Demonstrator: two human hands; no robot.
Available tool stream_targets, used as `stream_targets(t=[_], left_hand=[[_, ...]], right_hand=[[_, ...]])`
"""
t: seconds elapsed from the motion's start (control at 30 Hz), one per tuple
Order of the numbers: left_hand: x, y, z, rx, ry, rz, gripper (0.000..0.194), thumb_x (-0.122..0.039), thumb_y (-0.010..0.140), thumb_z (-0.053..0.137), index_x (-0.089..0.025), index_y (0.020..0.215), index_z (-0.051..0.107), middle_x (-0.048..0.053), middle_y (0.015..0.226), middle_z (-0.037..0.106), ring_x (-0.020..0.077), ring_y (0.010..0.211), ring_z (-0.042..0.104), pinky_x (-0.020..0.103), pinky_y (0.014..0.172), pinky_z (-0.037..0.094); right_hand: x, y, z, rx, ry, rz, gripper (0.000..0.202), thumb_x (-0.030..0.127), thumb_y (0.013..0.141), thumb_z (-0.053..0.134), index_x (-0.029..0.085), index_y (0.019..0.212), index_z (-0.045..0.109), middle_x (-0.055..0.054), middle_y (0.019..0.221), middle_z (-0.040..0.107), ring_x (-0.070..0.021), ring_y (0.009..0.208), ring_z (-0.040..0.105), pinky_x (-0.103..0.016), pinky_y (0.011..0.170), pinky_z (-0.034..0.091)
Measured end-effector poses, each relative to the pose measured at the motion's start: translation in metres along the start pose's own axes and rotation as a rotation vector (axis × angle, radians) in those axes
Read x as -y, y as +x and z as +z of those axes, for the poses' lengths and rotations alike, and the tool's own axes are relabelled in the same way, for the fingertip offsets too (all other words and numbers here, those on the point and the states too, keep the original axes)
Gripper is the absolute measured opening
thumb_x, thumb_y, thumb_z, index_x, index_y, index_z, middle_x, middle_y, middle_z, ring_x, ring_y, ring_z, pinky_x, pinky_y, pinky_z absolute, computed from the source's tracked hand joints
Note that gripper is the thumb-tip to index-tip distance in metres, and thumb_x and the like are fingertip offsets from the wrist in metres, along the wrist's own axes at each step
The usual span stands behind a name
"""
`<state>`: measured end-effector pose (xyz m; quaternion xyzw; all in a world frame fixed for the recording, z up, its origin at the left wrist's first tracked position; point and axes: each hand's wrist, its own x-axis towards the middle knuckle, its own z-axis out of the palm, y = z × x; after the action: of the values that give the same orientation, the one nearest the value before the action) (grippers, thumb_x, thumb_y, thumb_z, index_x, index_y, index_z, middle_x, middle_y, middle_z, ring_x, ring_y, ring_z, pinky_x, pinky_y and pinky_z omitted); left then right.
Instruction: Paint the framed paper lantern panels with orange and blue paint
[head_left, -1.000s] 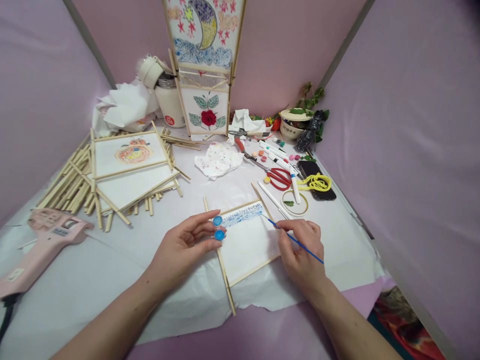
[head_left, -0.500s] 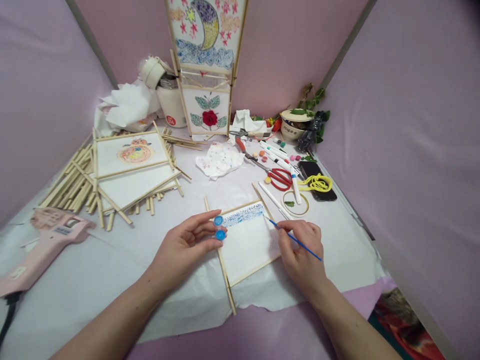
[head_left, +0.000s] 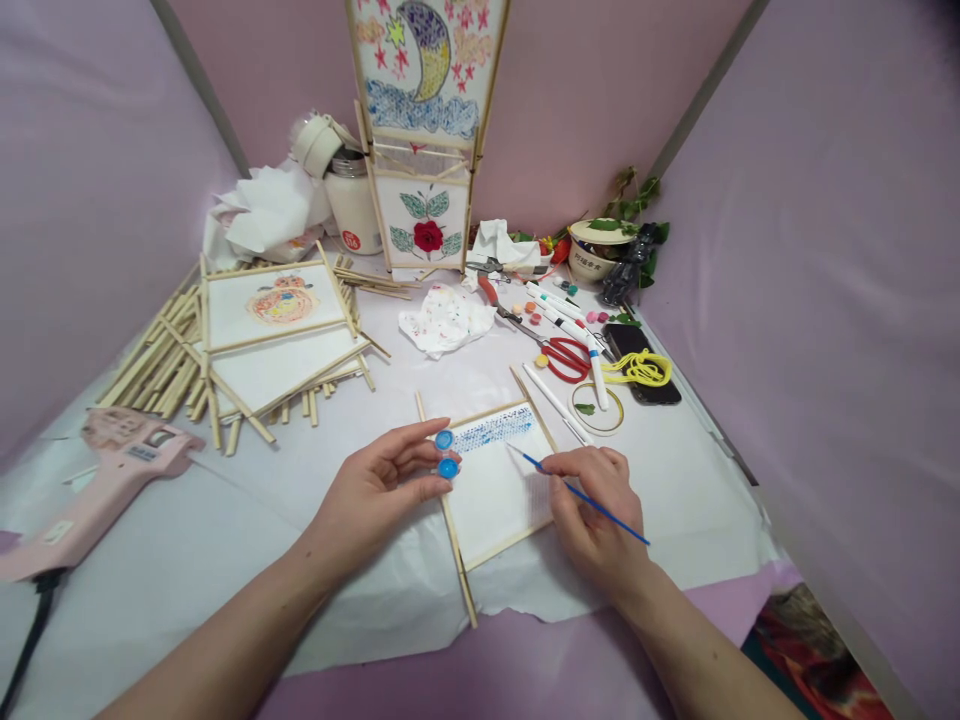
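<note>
Between the fingertips and thumb of my left hand is a small paint pot of blue paint, its round lid flipped open. It hovers over the left edge of a white panel framed with thin wooden sticks. Blue dabs run in a band along the panel's far side. My right hand pinches a slim blue paintbrush like a pen. The brush tip lies just below the blue band; whether it touches the panel I cannot tell.
Left are a pink glue gun, wooden sticks and a framed drawing. A tall lantern-like frame stands behind. Red-handled scissors, white markers, yellow cord, a tape roll and a phone lie right.
The brush tip has moved left along the panel, from the band's right end to below its middle. My left hand keeps the paint pot in place. The whole view has shifted slightly.
</note>
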<state>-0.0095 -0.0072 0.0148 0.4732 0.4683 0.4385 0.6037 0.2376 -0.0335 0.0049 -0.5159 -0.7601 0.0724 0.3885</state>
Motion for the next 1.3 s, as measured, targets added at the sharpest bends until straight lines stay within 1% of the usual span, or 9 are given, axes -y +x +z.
stream_targets(t=[0.1,0.27,0.37,0.47,0.67,0.87,1.17,1.23,1.3], left_hand=[[0.001,-0.001,0.0,0.008,0.035,0.004,0.051,-0.02,0.07,0.081,-0.022,0.118,0.066,0.002,0.091,0.073,0.0197,0.094,0.069,0.032,0.09,0.054],[0.001,-0.004,0.002,0.046,0.099,0.04,0.049,-0.02,0.072,0.078,-0.021,0.119,0.065,0.004,0.093,0.073,0.0212,0.094,0.069,0.035,0.09,0.054],[0.002,-0.005,0.003,0.067,0.134,0.068,0.048,-0.02,0.074,0.077,-0.021,0.12,0.065,0.004,0.094,0.073,0.0216,0.096,0.069,0.035,0.09,0.054],[0.004,-0.005,0.003,0.076,0.19,0.094,0.047,-0.019,0.075,0.076,-0.021,0.12,0.065,0.005,0.096,0.074,0.0218,0.096,0.07,0.035,0.091,0.054],[0.006,-0.005,0.001,0.103,0.273,0.119,0.047,-0.021,0.076,0.076,-0.022,0.121,0.064,0.005,0.099,0.074,0.0224,0.097,0.07,0.036,0.093,0.053],[0.005,-0.005,0.002,0.096,0.295,0.126,0.046,-0.021,0.076,0.076,-0.023,0.121,0.065,0.004,0.098,0.075,0.0216,0.096,0.071,0.034,0.093,0.053],[0.008,-0.005,0.001,0.103,0.331,0.14,0.046,-0.022,0.077,0.075,-0.024,0.122,0.065,0.005,0.099,0.075,0.0224,0.097,0.071,0.036,0.094,0.053],[0.007,-0.005,0.0,0.103,0.329,0.137,0.046,-0.022,0.077,0.075,-0.024,0.122,0.065,0.004,0.098,0.075,0.0223,0.096,0.071,0.035,0.093,0.053],[0.007,-0.005,0.001,0.098,0.322,0.131,0.046,-0.023,0.077,0.075,-0.024,0.121,0.065,0.004,0.099,0.075,0.0224,0.096,0.071,0.035,0.092,0.054]], right_hand=[[0.008,0.0,-0.003,0.021,0.106,-0.083,0.019,0.012,0.086,0.049,0.022,0.098,0.059,-0.002,0.087,0.069,-0.0176,0.079,0.064,-0.039,0.081,0.038],[0.021,-0.001,-0.008,-0.036,0.225,-0.208,0.025,0.007,0.081,0.048,0.022,0.099,0.058,-0.003,0.087,0.071,-0.0179,0.078,0.065,-0.038,0.075,0.038],[0.027,0.0,-0.009,0.01,0.247,-0.274,0.027,0.005,0.078,0.048,0.021,0.098,0.058,-0.002,0.088,0.072,-0.017,0.076,0.065,-0.037,0.074,0.037],[0.032,0.002,-0.008,0.06,0.234,-0.307,0.026,0.004,0.078,0.049,0.019,0.097,0.058,-0.002,0.088,0.073,-0.0159,0.075,0.064,-0.036,0.074,0.036],[0.033,0.002,-0.005,0.079,0.211,-0.301,0.024,0.006,0.08,0.05,0.02,0.099,0.057,-0.002,0.089,0.073,-0.0161,0.077,0.064,-0.036,0.074,0.035],[0.032,0.002,-0.005,0.108,0.209,-0.288,0.023,0.007,0.082,0.049,0.021,0.099,0.056,-0.001,0.089,0.073,-0.0161,0.076,0.064,-0.036,0.074,0.034],[0.033,0.002,-0.005,0.108,0.21,-0.274,0.023,0.007,0.082,0.049,0.021,0.099,0.057,-0.001,0.087,0.072,-0.0156,0.074,0.064,-0.036,0.073,0.034],[0.033,0.001,-0.006,0.092,0.225,-0.27,0.023,0.007,0.081,0.049,0.02,0.098,0.057,-0.002,0.086,0.072,-0.016,0.074,0.064,-0.037,0.073,0.035],[0.031,0.0,-0.006,0.039,0.232,-0.258,0.024,0.006,0.08,0.048,0.02,0.097,0.058,-0.002,0.086,0.072,-0.0168,0.075,0.064,-0.037,0.074,0.035]])
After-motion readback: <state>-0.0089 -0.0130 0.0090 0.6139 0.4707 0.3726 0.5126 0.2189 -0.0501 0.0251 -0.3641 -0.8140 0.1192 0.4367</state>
